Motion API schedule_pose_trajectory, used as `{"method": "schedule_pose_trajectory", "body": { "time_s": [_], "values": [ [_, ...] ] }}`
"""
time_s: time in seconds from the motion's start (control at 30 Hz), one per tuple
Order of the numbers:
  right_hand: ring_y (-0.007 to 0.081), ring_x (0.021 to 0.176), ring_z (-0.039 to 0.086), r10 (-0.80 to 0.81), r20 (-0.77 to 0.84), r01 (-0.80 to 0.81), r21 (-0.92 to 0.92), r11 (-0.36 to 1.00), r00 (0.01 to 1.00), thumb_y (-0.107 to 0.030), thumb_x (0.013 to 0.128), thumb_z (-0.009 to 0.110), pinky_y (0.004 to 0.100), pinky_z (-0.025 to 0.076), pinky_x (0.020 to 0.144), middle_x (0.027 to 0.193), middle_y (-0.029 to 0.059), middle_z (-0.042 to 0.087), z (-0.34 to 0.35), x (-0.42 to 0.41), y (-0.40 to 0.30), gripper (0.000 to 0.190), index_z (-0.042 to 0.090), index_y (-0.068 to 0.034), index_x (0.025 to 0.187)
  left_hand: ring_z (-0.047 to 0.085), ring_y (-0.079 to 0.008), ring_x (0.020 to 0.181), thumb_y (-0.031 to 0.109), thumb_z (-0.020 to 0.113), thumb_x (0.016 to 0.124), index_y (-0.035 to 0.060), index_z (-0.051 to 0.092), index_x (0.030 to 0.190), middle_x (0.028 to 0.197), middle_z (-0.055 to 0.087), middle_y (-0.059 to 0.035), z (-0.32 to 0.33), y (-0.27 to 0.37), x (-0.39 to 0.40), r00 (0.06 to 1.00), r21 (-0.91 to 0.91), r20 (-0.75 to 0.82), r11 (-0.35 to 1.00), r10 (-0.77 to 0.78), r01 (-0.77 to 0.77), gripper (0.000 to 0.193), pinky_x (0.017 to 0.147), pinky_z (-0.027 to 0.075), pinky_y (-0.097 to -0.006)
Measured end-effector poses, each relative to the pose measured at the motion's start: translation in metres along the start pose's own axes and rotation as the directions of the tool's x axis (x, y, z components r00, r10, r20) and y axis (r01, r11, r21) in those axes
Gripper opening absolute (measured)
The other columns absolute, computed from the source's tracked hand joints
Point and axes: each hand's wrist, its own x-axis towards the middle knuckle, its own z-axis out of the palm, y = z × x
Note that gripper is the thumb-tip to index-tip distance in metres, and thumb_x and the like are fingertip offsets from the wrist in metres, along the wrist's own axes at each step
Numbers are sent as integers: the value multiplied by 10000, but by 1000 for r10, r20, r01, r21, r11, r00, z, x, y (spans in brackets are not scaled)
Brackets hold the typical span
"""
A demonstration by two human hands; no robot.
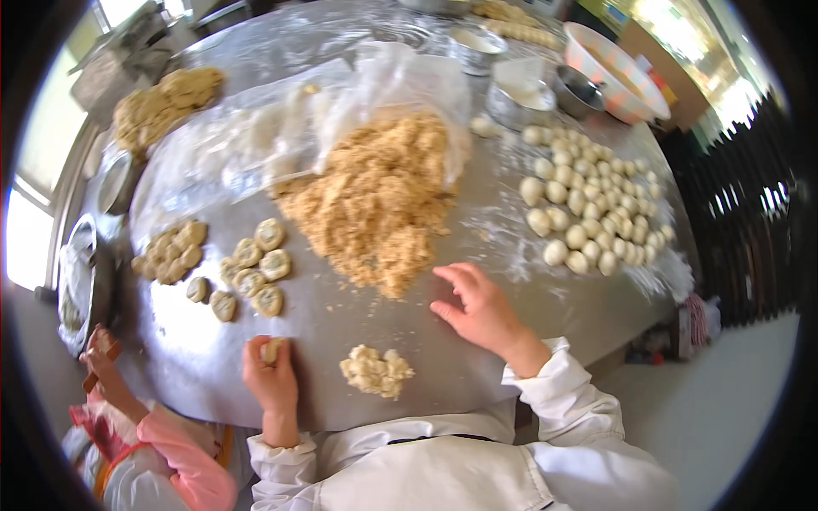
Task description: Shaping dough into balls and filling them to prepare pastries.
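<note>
My left hand (271, 378) is closed around a small piece of dough (271, 351) near the table's front edge. My right hand (478, 310) holds nothing, its fingers and thumb apart beside the lower right of a crumbly golden-brown filling heap (383, 198). Between my hands, nearer to me, lies a small pile of pale dough lumps (377, 372). Beyond my left hand sit several round dough pieces with dark greenish centres (275, 264). A cluster of flattened tan dough pieces (172, 253) lies left of those.
Many pale dough balls (591, 223) cover the floured right side. Clear plastic sheeting (249, 137) lies behind the heap, with a large dough mass (166, 105) at back left. Metal containers (521, 96) and a patterned bowl (613, 73) stand at back right. A co-worker's hand (105, 364) is at left.
</note>
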Motion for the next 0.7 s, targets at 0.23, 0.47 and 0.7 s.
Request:
{"method": "schedule_pose_trajectory", "body": {
  "time_s": [0.23, 0.47, 0.7],
  "values": [
    [321, 946, 587, -110, 74, 125, -250, 960, 991, -179, 800, 706, 378, 504, 777, 1074, 145, 546, 77, 39, -21, 463, 531, -80, 1217, 613, -144, 854, 93, 598, 903, 11, 556, 1091, 953, 619, -56, -27, 36, -15, 702, -721, 640, 74, -313, 689, 209, 749, 506, -263],
    [108, 634, 577, 108, 35, -114, 332, 936, 994, -168, 857, 687, 267, 468, 574, 766, 43, 636, 42, 47, -26, 213, 660, -28, 1015, 626, -199, 889, 45, 517, 929, 23, 511, 1147, 1033, 588, -120, 0, 74, -5, 435, -434, 900, -145, -31, 889, 220, 743, 532, -279],
    [39, 650, 518, 354, 80, -316, 661, 681, 932, -147, 894, 655, 208, 442, 582, 776, -19, 621, 47, 31, -1, 231, 640, -14, 1082, 562, -196, 1023, 96, 498, 951, 31, 491, 1173, 1106, 563, -102, 51, 97, -13, 475, -476, 879, -134, -45, 869, 232, 900, 451, -312]
  ]
}}
